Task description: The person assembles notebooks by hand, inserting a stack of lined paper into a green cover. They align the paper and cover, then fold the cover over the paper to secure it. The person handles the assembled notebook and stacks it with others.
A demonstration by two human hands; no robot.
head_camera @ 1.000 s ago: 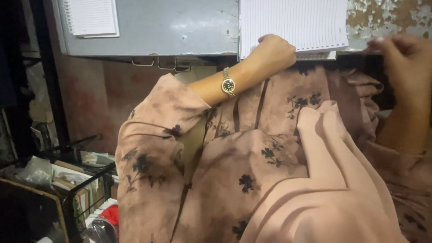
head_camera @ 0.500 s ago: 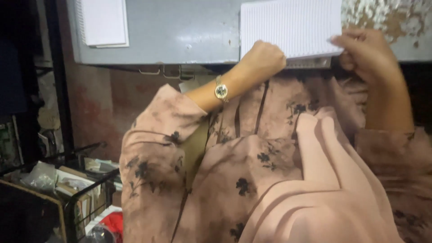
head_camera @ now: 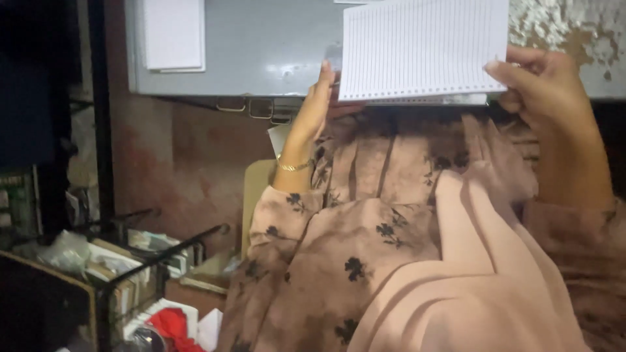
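One head-worn camera looks steeply down, close over the lap and desk edge [head_camera: 261,91]
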